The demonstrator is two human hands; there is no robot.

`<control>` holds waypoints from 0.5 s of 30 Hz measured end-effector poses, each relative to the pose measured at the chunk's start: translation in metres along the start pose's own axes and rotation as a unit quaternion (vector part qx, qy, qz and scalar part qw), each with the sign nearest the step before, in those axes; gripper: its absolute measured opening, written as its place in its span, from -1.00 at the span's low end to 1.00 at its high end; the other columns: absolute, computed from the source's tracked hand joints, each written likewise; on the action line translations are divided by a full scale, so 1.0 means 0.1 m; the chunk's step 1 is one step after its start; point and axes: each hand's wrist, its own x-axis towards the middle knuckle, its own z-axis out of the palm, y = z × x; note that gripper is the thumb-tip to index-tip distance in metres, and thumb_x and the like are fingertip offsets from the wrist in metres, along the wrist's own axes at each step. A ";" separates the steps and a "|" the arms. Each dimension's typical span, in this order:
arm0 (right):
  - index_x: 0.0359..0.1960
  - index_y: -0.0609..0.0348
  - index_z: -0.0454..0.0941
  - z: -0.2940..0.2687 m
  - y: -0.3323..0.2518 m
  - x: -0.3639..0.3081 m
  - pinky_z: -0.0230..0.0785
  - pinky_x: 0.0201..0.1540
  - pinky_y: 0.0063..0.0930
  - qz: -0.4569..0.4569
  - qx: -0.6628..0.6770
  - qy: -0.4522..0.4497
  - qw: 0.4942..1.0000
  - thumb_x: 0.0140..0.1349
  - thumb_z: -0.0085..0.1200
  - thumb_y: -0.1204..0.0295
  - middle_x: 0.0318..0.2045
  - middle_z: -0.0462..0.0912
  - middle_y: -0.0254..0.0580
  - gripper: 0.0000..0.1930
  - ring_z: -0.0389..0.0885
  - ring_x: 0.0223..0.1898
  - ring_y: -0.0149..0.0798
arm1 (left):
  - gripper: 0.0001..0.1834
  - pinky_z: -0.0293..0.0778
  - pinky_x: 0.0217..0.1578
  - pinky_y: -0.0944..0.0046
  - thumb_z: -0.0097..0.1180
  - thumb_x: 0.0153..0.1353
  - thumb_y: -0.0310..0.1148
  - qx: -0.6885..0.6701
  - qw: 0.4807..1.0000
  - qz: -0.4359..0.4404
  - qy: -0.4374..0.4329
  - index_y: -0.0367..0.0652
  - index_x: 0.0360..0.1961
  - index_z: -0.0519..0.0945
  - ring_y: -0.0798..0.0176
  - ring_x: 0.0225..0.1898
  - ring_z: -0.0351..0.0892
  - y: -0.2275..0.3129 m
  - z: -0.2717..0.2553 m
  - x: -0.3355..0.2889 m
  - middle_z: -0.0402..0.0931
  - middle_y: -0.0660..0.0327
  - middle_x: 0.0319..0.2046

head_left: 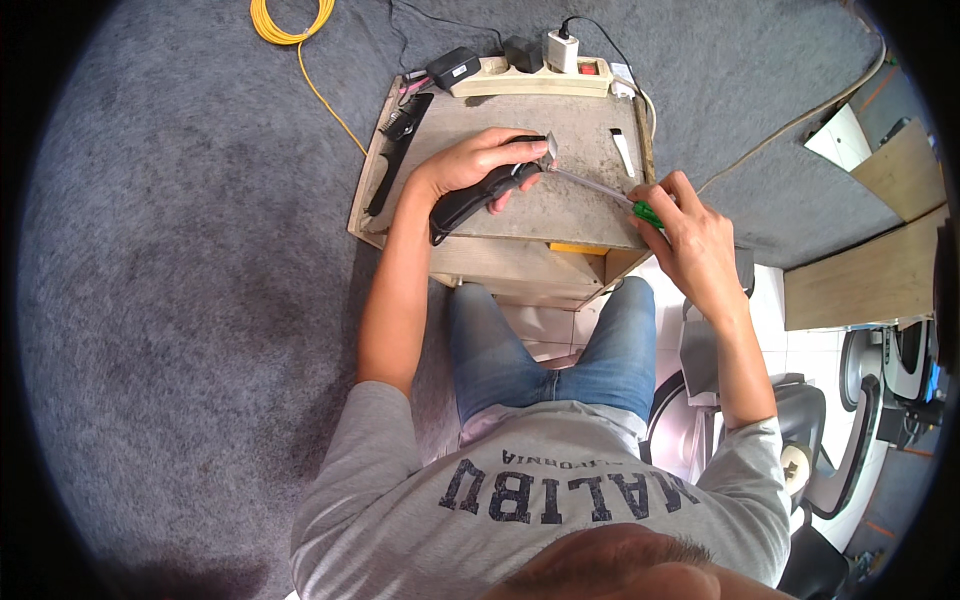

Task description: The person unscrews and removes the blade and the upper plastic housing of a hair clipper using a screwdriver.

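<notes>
Over the middle of a small wooden table (590, 215), my left hand (475, 165) is closed around a black hair clipper (475, 205). The clipper lies slanted, its metal blade head (551, 147) up and to the right. My right hand (690, 225) grips the green handle of a screwdriver (600, 188) at the table's right edge. Its thin shaft runs leftward to the clipper's head, and the tip is at or very near the blade; contact is too small to make out. Part of the clipper is hidden under my left fingers.
A black comb (388, 175) and a clipper guard (397, 125) lie along the table's left side. A small white-handled brush (623, 152) lies at the right. Along the back edge sits a power strip (485, 82) with a black adapter (455, 68) and cords. A yellow cable (325, 88) trails at the left.
</notes>
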 end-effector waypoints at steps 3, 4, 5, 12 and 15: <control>-0.04 0.11 0.64 0.00 -0.04 0.02 0.61 -0.26 -0.18 0.032 0.023 -0.016 0.999 0.38 0.33 0.37 -0.30 0.59 -0.18 -0.80 0.71 -0.26 -0.10 | -0.47 0.44 -0.63 0.45 0.02 0.62 0.03 -0.008 1.000 -0.008 0.007 -0.29 0.14 0.63 0.48 -0.66 0.49 0.02 0.01 -0.02 0.59 0.27 -0.37; -0.04 0.11 0.64 0.02 -0.02 0.01 0.61 -0.26 -0.18 0.033 0.022 -0.016 0.999 0.38 0.33 0.37 -0.30 0.59 -0.18 -0.80 0.71 -0.26 -0.10 | -0.47 0.44 -0.63 0.45 0.02 0.61 0.03 -0.010 1.000 -0.004 0.006 -0.30 0.14 0.63 0.48 -0.66 0.49 0.02 0.02 -0.01 0.59 0.27 -0.37; -0.03 0.09 0.64 0.04 0.00 0.00 0.61 -0.26 -0.16 0.026 0.015 0.003 1.000 0.38 0.34 0.38 -0.27 0.59 -0.19 -0.79 0.72 -0.25 -0.10 | -0.47 0.44 -0.63 0.45 0.03 0.61 0.03 -0.011 1.000 0.000 0.006 -0.31 0.14 0.63 0.48 -0.66 0.49 0.01 0.02 -0.01 0.59 0.26 -0.37; 0.00 0.05 0.63 0.04 0.06 -0.01 0.61 -0.26 -0.12 0.000 0.007 0.041 0.999 0.33 0.37 0.43 -0.19 0.60 -0.21 -0.75 0.73 -0.25 -0.10 | -0.46 0.44 -0.64 0.45 0.03 0.61 0.02 -0.014 1.000 -0.005 0.019 -0.32 0.14 0.63 0.47 -0.66 0.50 0.00 0.02 -0.02 0.59 0.26 -0.37; 0.00 0.01 0.63 0.06 0.04 -0.02 0.62 -0.26 -0.11 0.025 0.035 0.029 0.999 0.31 0.38 0.44 -0.18 0.61 -0.22 -0.73 0.77 -0.25 -0.08 | -0.47 0.44 -0.64 0.45 0.03 0.62 0.01 -0.008 1.000 0.000 0.018 -0.32 0.14 0.64 0.47 -0.66 0.50 -0.02 0.01 -0.01 0.59 0.26 -0.37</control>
